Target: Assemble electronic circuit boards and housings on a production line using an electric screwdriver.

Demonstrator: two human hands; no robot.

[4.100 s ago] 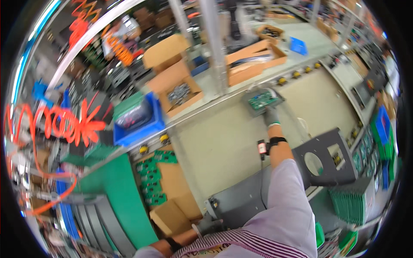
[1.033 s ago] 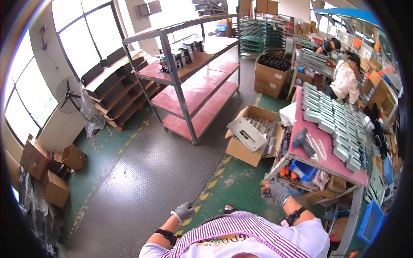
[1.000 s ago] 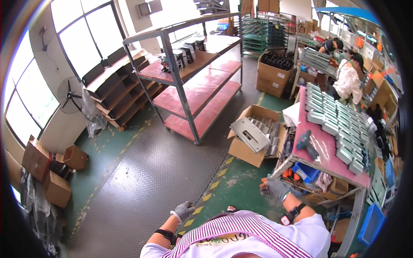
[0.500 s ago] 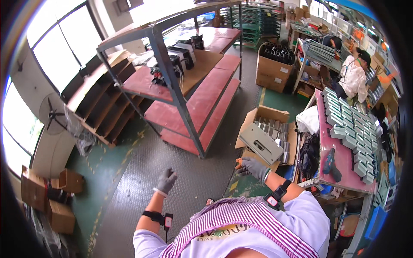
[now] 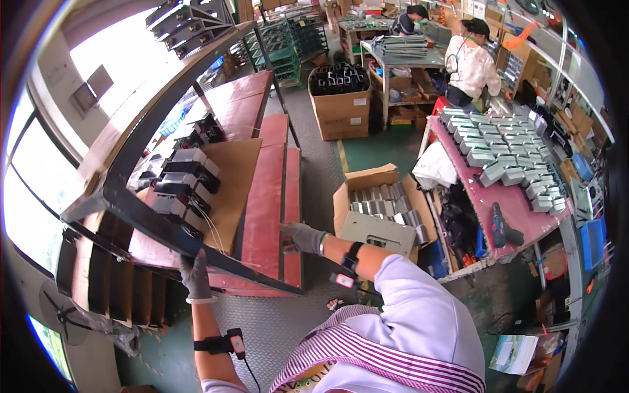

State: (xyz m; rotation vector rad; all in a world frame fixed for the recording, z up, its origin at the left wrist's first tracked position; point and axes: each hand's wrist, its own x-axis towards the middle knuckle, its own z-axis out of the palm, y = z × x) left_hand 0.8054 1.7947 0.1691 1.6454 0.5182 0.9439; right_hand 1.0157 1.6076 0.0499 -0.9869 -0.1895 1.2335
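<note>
My left hand (image 5: pixel 194 278), in a grey glove, is at the dark metal post (image 5: pixel 154 232) of a rack with red shelves. Its fingers are closed at the post's edge, their far side partly hidden. My right hand (image 5: pixel 304 238), gloved in grey too, is held out by the red lower shelf (image 5: pixel 263 196), its fingers apart and nothing in them. I cannot tell whether it touches the rack. On the upper shelf, several black-and-silver units (image 5: pixel 187 180) with white wires lie on and beside a brown board (image 5: pixel 237 177).
At right stands an open carton (image 5: pixel 341 208) of metal parts with a beige panel (image 5: pixel 375 234) on it. Beyond is a pink-topped table (image 5: pixel 468 187) with rows of grey boxes (image 5: pixel 501 154) and a power drill (image 5: pixel 503 228). A person (image 5: pixel 470 62) works behind it.
The rack now appears much closer, on the left. My left hand has come up to its post. My right hand has moved left from beside the carton to the rack's shelves.
</note>
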